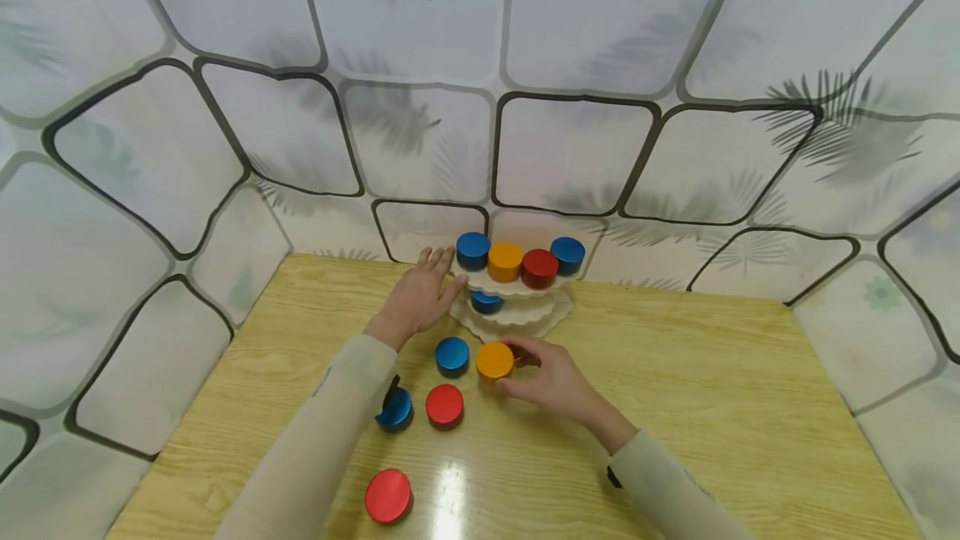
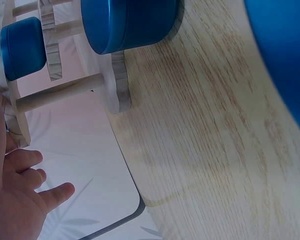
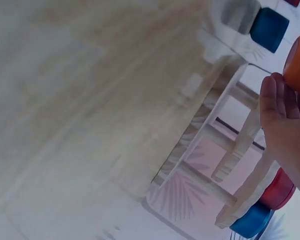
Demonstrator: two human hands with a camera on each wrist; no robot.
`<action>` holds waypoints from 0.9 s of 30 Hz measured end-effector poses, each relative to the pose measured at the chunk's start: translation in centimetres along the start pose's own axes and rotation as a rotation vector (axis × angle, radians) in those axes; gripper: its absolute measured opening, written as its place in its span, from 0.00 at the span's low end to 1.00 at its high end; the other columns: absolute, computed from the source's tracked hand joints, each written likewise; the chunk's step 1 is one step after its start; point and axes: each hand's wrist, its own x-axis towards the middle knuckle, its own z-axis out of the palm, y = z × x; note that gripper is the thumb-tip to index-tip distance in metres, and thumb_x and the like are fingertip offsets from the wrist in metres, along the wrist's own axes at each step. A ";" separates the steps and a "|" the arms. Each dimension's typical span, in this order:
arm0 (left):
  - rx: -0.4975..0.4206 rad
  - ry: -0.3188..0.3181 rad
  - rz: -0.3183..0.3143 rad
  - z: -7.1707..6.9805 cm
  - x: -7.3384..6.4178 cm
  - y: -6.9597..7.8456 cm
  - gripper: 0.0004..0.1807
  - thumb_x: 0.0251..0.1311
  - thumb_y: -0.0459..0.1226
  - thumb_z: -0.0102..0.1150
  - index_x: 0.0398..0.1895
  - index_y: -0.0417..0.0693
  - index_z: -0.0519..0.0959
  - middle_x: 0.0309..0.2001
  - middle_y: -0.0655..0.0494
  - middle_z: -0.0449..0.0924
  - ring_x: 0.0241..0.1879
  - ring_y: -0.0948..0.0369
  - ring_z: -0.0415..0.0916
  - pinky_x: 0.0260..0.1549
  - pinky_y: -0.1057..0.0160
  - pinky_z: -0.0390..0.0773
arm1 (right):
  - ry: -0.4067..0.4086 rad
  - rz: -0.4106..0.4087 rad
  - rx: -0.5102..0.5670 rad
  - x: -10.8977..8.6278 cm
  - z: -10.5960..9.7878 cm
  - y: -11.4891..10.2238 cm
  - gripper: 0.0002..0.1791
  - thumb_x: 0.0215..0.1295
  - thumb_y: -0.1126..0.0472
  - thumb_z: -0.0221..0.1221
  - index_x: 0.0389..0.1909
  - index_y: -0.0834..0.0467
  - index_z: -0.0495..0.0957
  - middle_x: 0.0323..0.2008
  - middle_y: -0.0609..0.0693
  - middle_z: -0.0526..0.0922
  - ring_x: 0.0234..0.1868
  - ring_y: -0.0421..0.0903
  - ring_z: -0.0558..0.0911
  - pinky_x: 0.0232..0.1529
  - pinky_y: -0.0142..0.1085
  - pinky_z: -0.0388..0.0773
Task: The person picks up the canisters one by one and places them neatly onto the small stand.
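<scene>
A tiered wooden stand (image 1: 558, 319) with scalloped edges stands near the back wall. My left hand (image 1: 417, 294) touches the rim of its top tier at the left, with fingers mostly straight. Just in front of the stand, my right hand (image 1: 553, 377) grips an orange round tin (image 1: 495, 362) between thumb and fingers. On the top tier are a blue tin (image 1: 472, 248), another orange tin (image 1: 505, 261), a red tin (image 1: 540, 267) and a second blue tin (image 1: 567, 254). Below them, a blue tin (image 1: 487, 303) sits on a lower tier, partly hidden.
On the wooden table (image 1: 712, 407) lie a blue tin (image 1: 452, 355) left of the held one, a red tin (image 1: 445, 405), and another red tin (image 1: 388, 496) nearer me. My left sleeve partly covers a blue tin (image 1: 396, 411). Patterned walls (image 1: 577, 157) enclose the table.
</scene>
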 end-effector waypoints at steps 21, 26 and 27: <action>-0.004 -0.006 0.006 -0.2 0.0 0.1 0.41 0.84 0.58 0.34 0.86 0.41 0.47 0.84 0.36 0.49 0.85 0.40 0.42 0.81 0.40 0.55 | 0.244 0.131 0.035 1.8 -1.7 0.3 0.32 0.63 0.59 0.74 0.68 0.54 0.79 0.61 0.52 0.85 0.56 0.51 0.83 0.57 0.43 0.85; -0.009 -0.004 0.000 -0.1 0.0 0.1 0.41 0.84 0.58 0.34 0.86 0.41 0.47 0.84 0.37 0.50 0.85 0.40 0.42 0.81 0.41 0.54 | 0.278 0.137 0.030 1.9 -2.0 0.7 0.33 0.64 0.60 0.74 0.70 0.56 0.78 0.61 0.56 0.85 0.56 0.52 0.83 0.51 0.32 0.84; -0.012 -0.003 0.000 -0.1 0.0 0.1 0.41 0.84 0.58 0.34 0.86 0.41 0.47 0.84 0.37 0.50 0.85 0.40 0.42 0.81 0.40 0.54 | 0.283 0.141 0.032 1.9 -2.0 0.8 0.33 0.64 0.60 0.74 0.70 0.56 0.78 0.61 0.56 0.85 0.55 0.52 0.83 0.50 0.30 0.83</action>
